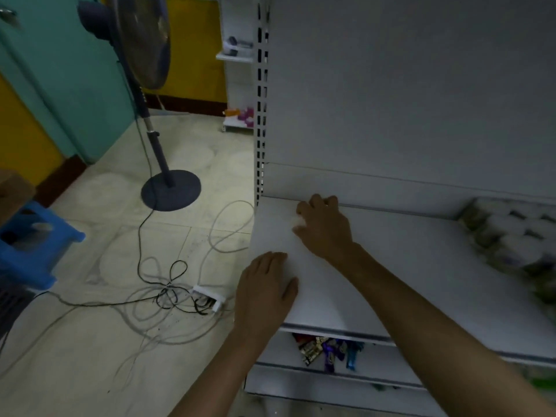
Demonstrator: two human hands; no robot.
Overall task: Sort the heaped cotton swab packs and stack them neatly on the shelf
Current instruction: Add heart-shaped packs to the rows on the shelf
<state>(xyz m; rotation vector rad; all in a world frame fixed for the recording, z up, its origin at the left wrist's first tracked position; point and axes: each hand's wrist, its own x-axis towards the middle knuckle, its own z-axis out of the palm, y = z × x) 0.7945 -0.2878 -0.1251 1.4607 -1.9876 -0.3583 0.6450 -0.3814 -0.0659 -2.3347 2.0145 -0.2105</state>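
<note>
The cotton swab packs (505, 242) lie heaped at the right edge of the frame on the white shelf (406, 266), too blurred for any print to be read. The left hand (264, 293) lies flat on the shelf's front left corner, its grip open. The right hand (325, 227) rests further back with its fingers bent; whether its grip holds anything cannot be told. Shiny snack wrappers (328, 350) below have unreadable labels.

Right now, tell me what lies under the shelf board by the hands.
A lower shelf holds a few colourful packets; the shelf board and right forearm hide the rest.
</note>
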